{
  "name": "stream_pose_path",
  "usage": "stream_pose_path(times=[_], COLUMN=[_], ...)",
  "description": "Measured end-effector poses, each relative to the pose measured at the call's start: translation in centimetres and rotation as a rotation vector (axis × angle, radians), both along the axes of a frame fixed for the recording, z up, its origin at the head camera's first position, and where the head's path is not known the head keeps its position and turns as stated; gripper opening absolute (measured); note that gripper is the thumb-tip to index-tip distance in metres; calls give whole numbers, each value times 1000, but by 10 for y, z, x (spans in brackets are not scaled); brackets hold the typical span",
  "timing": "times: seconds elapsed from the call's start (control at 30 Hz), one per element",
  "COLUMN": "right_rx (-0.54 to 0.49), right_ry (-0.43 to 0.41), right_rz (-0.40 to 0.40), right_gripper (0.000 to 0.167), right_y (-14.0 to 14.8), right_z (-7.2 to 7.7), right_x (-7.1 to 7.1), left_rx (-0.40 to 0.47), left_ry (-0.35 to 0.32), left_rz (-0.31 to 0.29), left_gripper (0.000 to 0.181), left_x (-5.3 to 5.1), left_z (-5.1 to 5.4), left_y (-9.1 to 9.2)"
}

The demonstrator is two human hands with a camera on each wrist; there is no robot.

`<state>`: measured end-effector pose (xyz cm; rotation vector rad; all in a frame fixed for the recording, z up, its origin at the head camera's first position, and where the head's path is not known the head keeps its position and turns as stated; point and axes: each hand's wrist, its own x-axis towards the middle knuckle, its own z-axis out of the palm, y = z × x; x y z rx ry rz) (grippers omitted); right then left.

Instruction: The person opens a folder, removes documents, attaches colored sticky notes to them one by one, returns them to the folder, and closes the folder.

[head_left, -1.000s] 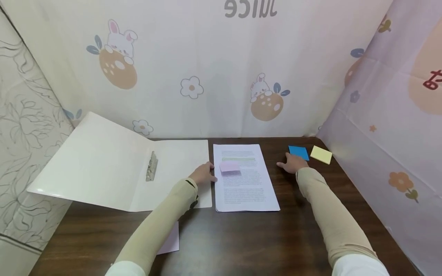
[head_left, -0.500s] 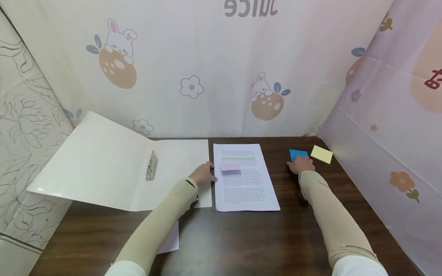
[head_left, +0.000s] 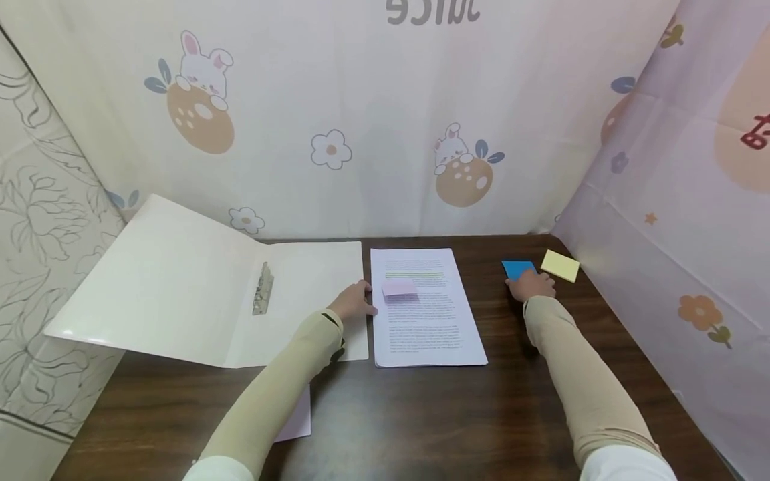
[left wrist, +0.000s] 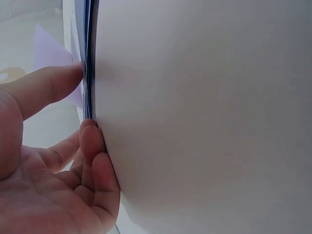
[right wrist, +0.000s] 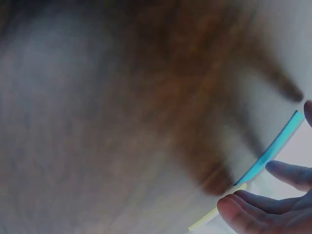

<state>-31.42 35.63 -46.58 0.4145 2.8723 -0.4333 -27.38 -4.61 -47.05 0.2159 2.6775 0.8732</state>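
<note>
My left hand (head_left: pixel 351 302) rests at the left edge of a stack of printed sheets (head_left: pixel 430 334). In the left wrist view its thumb (left wrist: pixel 53 85) touches the stack's edge, and the other fingers lie loosely bent beside it. A lilac sticky note (head_left: pixel 399 288) lies on the top sheet, below a green highlighted line. To the right, my right hand (head_left: pixel 532 286) is spread over the near part of a blue sticky-note pad (head_left: pixel 516 268). The right wrist view shows fingertips (right wrist: pixel 278 168) close to the blue pad; whether they touch it is unclear.
A yellow sticky-note pad (head_left: pixel 561 265) lies right of the blue one. On the left, a white folder (head_left: pixel 168 287) stands open with a metal clip (head_left: pixel 263 290). My left forearm partly covers a lilac paper (head_left: pixel 297 421). Patterned curtains (head_left: pixel 373 100) close off the back and right.
My right hand has shifted slightly right, now over the blue pad's near part instead of at its left. My left hand keeps its place at the sheets.
</note>
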Motion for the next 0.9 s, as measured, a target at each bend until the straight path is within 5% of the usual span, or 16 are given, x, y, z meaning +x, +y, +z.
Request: stream_pose_path(times=[0.53,0.9], right_rx=[-13,-13], right_ry=[-4,-6], right_rz=[-62,10], right_gripper=[79,80], right_y=[12,16], right_z=[1,8], right_x=[-3,-2], left_rx=[1,10], left_ry=[0,3], left_rz=[-9,-4], left_gripper=[58,59], left_x=[-5,-2], left_z=[-4,0], left_y=[-1,0])
